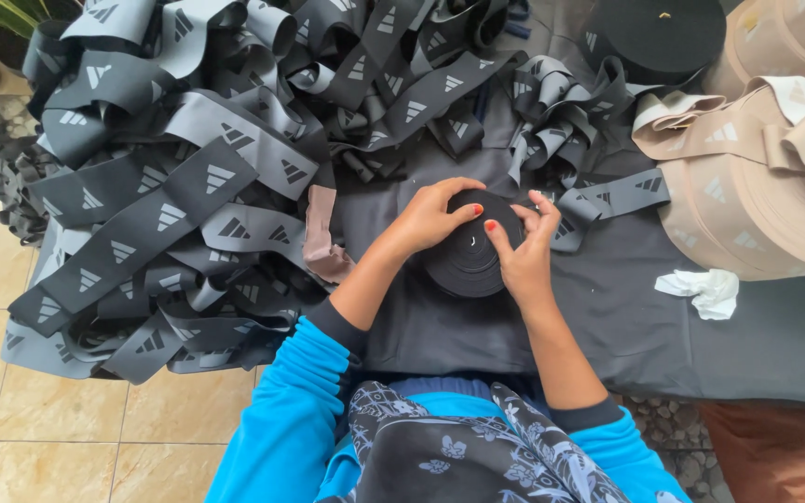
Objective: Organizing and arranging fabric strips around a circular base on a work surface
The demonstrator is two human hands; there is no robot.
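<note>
A small black roll of elastic band point(466, 259) rests on a dark grey cloth point(607, 317) in front of me. My left hand point(430, 216) grips its upper left edge, fingers curled over the top. My right hand point(522, 250) presses on its right side, thumb on the roll's face. A grey band with light triangular marks point(607, 197) runs from the roll toward the right and back. Both arms wear bright blue sleeves.
A large tangled heap of grey and black printed elastic point(188, 177) fills the left and back. Big beige rolls point(766, 186) and a large black roll point(663, 37) stand at the right back. A crumpled white tissue point(705, 291) lies right. Tan floor tiles point(11, 401) at left.
</note>
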